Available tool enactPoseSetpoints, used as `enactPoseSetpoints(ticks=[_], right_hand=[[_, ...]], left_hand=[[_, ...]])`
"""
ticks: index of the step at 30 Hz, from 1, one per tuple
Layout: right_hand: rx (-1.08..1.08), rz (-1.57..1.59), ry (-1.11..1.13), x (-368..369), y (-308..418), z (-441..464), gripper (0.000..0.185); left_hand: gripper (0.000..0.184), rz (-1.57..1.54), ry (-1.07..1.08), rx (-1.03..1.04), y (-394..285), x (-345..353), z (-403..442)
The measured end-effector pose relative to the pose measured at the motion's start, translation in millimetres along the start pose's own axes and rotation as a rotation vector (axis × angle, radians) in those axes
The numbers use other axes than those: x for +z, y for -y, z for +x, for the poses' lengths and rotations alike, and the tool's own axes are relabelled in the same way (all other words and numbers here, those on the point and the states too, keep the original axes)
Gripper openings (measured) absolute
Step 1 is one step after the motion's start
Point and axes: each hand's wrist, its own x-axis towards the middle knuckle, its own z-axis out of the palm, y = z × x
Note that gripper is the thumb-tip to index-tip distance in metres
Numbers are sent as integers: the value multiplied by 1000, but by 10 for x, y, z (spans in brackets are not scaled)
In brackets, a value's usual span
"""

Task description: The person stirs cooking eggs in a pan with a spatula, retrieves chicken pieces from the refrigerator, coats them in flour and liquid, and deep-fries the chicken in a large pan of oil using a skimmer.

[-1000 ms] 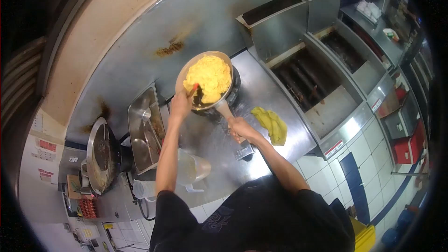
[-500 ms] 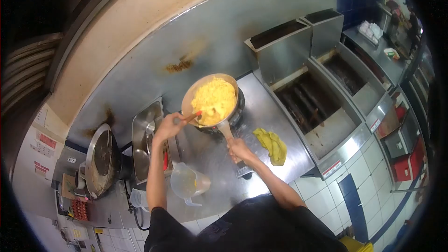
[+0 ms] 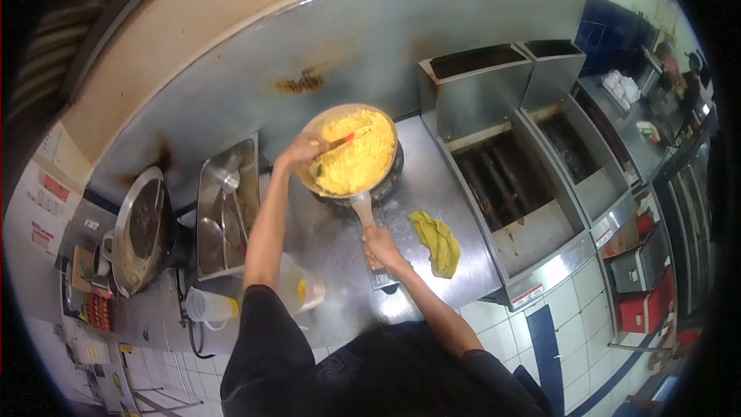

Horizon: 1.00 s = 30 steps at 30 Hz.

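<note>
- The tool (image 3: 340, 141), brown and red, is grasped in the left hand (image 3: 306, 147) over the pan's left side; its working end is too small to be made out.
- The pan's handle (image 3: 361, 208) is gripped in the right hand (image 3: 380, 245), with the fingers wrapped round it.
- The egg (image 3: 356, 166) is held in the pan (image 3: 329, 115), which is set over a dark burner (image 3: 398, 172) on the counter (image 3: 312, 205).
- For even stirring, the pan is best steadied by the handle while the egg is drawn in from the wall and turned over from beneath; slow, broad strokes would likely keep the curds soft, and spilling over the rim should be guarded against.
- The egg is seen as bright yellow, lumpy and moist-looking, heaped across most of the round pan.
- The pan is beige inside, with sloping walls; the counter is smooth, shiny metal.
- A limp, creased green cloth (image 3: 434, 244) is left near the right hand.
- A translucent jug (image 3: 310, 290) is partly hidden by the left arm; ladles (image 3: 229, 181) are laid in a rectangular steel tray (image 3: 245, 156).
</note>
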Motion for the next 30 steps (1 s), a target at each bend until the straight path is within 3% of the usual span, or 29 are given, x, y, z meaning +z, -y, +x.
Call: enactPoseSetpoints(ticks=[3, 6, 8, 11, 12, 15, 17, 19, 21, 23, 25, 26, 27, 30], right_hand=[[-8, 1, -18, -19, -14, -20, 42], [-10, 3, -20, -46, 52, -32, 43], [-1, 19, -28, -20, 74, -67, 43], [-20, 4, -39, 20, 74, -47, 43], [-38, 7, -50, 51, 39, -12, 42], [-40, -12, -45, 99, 14, -17, 41], [-58, -28, -59, 22, 16, -89, 40], [-41, 21, 10, -94, 107, -91, 39], [-19, 17, -2, -133, 232, -131, 39], [11, -5, 0, -144, 261, -125, 39], [18, -1, 8, -43, 165, -93, 40], [36, -7, 31, 37, 73, -95, 40], [8, 10, -3, 85, 26, -61, 39], [-30, 16, -20, 28, 39, -104, 39]], left_hand=[[13, 114, 131, -46, -280, -127, -327], [13, 375, 195, 127, -445, -307, -707], [22, 532, 118, 326, -591, -310, -1059], [19, 673, 18, 438, -608, 8, -1253], [20, 754, -19, 310, -376, 222, -987], [20, 569, -182, 339, -264, 636, -623], [22, 586, -167, 363, -338, 467, -572], [25, 640, -113, 262, -472, 163, -714], [25, 753, -80, 360, -751, 59, -1190], [26, 551, -37, 324, -655, -54, -1321], [25, 612, -42, 371, -231, 348, -1036], [25, 550, -245, 280, -178, 675, -983], [25, 608, -312, 322, -167, 841, -871], [25, 568, -281, 259, -303, 660, -817]])
